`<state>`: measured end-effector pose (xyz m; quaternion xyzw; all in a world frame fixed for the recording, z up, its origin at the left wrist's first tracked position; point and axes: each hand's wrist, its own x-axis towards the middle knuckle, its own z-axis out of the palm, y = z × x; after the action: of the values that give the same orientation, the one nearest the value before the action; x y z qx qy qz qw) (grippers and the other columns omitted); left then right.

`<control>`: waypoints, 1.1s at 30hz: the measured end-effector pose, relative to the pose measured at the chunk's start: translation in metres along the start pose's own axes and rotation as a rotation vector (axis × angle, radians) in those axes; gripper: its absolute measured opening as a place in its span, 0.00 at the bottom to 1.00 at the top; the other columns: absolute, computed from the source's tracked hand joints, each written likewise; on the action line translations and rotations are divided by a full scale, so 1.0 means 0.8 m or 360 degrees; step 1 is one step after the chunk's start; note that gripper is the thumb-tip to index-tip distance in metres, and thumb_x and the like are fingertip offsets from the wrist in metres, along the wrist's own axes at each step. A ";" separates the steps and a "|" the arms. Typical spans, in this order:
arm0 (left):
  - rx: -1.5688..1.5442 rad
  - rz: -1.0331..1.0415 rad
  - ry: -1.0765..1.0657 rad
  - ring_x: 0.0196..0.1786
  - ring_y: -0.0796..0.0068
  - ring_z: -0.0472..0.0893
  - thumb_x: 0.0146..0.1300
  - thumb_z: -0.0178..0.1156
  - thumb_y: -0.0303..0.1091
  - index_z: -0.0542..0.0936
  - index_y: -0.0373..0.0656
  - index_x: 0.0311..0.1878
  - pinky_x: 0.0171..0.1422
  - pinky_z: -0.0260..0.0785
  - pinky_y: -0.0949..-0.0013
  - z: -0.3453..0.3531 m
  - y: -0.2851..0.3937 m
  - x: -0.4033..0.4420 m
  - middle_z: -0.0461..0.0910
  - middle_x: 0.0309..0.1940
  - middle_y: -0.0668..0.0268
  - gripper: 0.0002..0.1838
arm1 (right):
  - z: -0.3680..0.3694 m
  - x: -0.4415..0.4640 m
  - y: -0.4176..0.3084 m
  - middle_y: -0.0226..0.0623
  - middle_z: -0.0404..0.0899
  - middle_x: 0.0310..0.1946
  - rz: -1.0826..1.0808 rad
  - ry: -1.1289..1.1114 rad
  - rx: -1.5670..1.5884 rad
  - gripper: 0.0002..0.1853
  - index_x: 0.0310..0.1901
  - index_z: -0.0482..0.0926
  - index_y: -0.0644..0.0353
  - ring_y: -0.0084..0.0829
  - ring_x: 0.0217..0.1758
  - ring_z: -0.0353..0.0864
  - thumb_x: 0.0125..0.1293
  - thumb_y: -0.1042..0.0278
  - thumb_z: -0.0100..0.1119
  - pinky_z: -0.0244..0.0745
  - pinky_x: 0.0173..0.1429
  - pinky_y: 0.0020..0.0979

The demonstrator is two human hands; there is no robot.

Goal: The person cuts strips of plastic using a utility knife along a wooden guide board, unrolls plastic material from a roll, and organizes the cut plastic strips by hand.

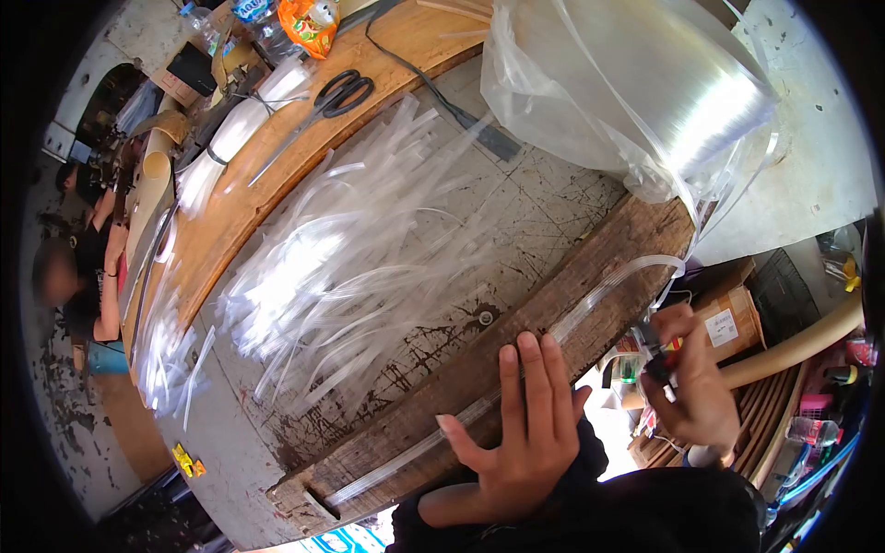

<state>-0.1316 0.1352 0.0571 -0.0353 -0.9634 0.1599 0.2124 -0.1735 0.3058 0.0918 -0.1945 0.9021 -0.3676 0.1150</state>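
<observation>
My left hand [530,433] lies flat, fingers spread, on a clear plastic strip [415,458] stretched along a worn wooden board [387,442]. Past my fingertips the strip arches up near the board's right end. My right hand [696,392] is off the board's right edge, its fingers wrapped round a small black tool [656,358] with a red and yellow mark; its exact kind is unclear. Beyond the board lies a loose heap of cut clear strips [313,267]. A large roll of clear strip [701,111], partly wrapped in plastic film, stands at the upper right.
Black scissors [336,100] rest on a curved wooden plank [235,198], near a tied strip bundle [226,138]. A flat black strap [489,136] lies beyond the heap. A cardboard box [733,323] and a thick tube [802,341] are at right. Another person [106,276] is at far left.
</observation>
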 end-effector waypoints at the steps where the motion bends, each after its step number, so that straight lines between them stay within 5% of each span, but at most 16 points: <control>1: -0.0128 0.0040 -0.0025 0.53 0.77 0.75 0.62 0.44 0.58 0.75 0.49 0.54 0.61 0.39 0.26 0.002 -0.004 -0.003 0.76 0.50 0.69 0.27 | 0.007 0.002 -0.014 0.45 0.62 0.41 0.0120 0.0006 -0.0010 0.23 0.47 0.58 0.70 0.33 0.35 0.70 0.51 0.83 0.57 0.70 0.38 0.28; 7: -0.0424 0.0039 -0.0055 0.56 0.81 0.73 0.62 0.47 0.55 0.76 0.47 0.52 0.62 0.34 0.25 0.003 -0.017 -0.005 0.75 0.52 0.71 0.25 | 0.029 0.003 -0.051 0.50 0.69 0.40 0.0027 0.0020 -0.0284 0.19 0.45 0.65 0.70 0.43 0.32 0.78 0.54 0.74 0.60 0.75 0.30 0.34; 10: -0.0550 0.0068 -0.0087 0.57 0.82 0.72 0.61 0.48 0.54 0.76 0.48 0.52 0.62 0.33 0.25 0.002 -0.027 -0.004 0.75 0.51 0.72 0.24 | 0.035 0.005 -0.051 0.49 0.75 0.26 0.0080 -0.0200 -0.0280 0.17 0.40 0.64 0.69 0.46 0.17 0.76 0.58 0.66 0.57 0.71 0.18 0.39; 26: -0.0349 0.0144 0.0133 0.53 0.84 0.74 0.61 0.50 0.51 0.79 0.55 0.48 0.61 0.34 0.25 0.020 -0.026 -0.006 0.77 0.47 0.76 0.18 | 0.034 0.017 -0.059 0.39 0.72 0.15 0.0098 -0.0300 -0.0573 0.16 0.33 0.65 0.64 0.38 0.13 0.75 0.56 0.61 0.58 0.69 0.15 0.35; 33: -0.0267 0.0247 0.0273 0.51 0.83 0.76 0.64 0.46 0.48 0.80 0.57 0.44 0.67 0.38 0.37 0.031 -0.027 -0.009 0.79 0.45 0.76 0.15 | 0.050 0.015 -0.077 0.36 0.73 0.15 0.0339 -0.0290 -0.0914 0.15 0.31 0.66 0.62 0.34 0.13 0.74 0.54 0.61 0.59 0.69 0.14 0.33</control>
<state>-0.1351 0.1062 0.0403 -0.1408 -0.9460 0.0910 0.2772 -0.1538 0.2354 0.1066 -0.1556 0.9703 -0.0649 0.1736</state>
